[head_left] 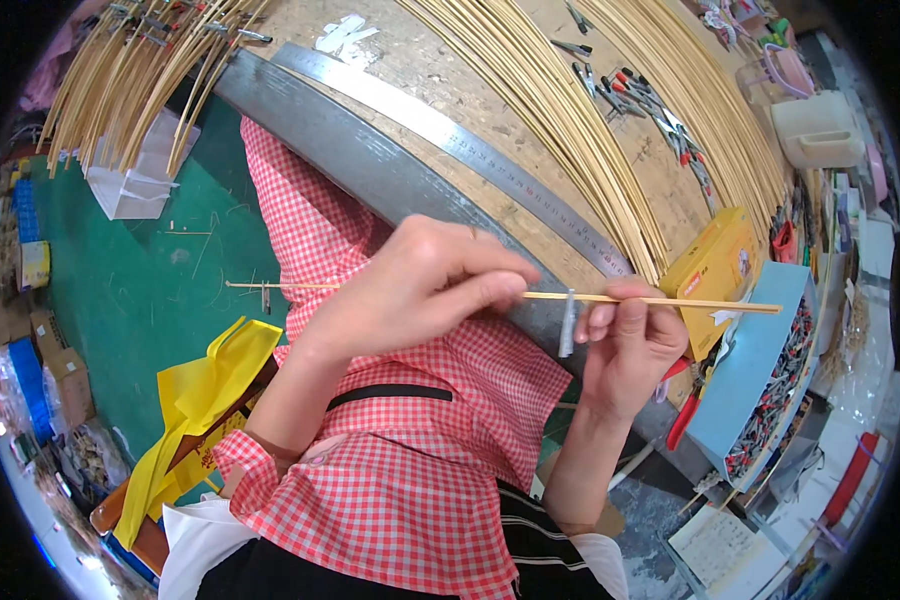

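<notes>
Running left to right: thin stick point(550, 296)

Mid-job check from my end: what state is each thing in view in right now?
Left hand: pinched on the stick
Right hand: pinched on the stick
Stick: held, roughly level
Grey strip: hanging at the stick, between the hands
Ruler: lying flat
Bench sticks: laid side by side
Loose clips: scattered
Blue box: open, filled with clips
Yellow box: open or shut unclear
</notes>
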Demonstrator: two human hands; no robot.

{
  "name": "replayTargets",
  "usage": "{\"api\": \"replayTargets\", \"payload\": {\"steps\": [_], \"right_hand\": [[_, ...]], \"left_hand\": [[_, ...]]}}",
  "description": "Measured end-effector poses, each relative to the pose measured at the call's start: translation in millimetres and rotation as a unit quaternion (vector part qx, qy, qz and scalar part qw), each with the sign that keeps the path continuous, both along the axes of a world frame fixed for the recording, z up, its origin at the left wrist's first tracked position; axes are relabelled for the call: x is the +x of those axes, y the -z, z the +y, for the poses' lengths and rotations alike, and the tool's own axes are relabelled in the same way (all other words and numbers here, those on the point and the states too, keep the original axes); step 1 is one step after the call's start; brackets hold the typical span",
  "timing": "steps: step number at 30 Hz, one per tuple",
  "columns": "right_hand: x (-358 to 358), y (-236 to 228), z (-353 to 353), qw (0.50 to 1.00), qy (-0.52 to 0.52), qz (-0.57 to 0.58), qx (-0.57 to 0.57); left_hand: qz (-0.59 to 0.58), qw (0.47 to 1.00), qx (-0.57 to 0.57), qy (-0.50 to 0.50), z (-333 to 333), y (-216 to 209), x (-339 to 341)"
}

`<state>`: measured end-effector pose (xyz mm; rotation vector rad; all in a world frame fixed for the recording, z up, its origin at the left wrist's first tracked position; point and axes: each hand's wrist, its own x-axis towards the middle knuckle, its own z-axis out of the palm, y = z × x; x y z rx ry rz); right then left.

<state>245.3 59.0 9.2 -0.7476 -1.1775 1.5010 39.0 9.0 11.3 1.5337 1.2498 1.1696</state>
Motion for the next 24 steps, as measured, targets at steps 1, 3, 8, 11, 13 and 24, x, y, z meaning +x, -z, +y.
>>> {"api": "replayTargets", "payload": {"steps": [1,3,8,11,13,24], "right_hand": [[4,0,2,1.0,0.013,0.007,-0.007],[21,-2,9,0.999,0.039,0.022,-0.021],[82,-4,34,0.99,0.108,0.088,-0.021],[109,-13,46,0.98,0.082,0.175,-0.042],[126,-12,54,0.97,0.088,0.222,-0.048],[177,-3,84,0.95,0.187,0.24,-0.068]], "left_hand": [[0.02,0.999,0.031,-0.021,2,2,-2],[0.045,0.998,0.023,-0.046,-1,-3,-20],[0.134,0.977,0.026,-0.161,-15,-28,-71],[0.171,0.963,0.03,-0.205,-22,-31,-91],[0.2,0.955,0.018,-0.22,-26,-34,-98],[0.259,0.938,0.016,-0.23,-37,-42,-121]]}}
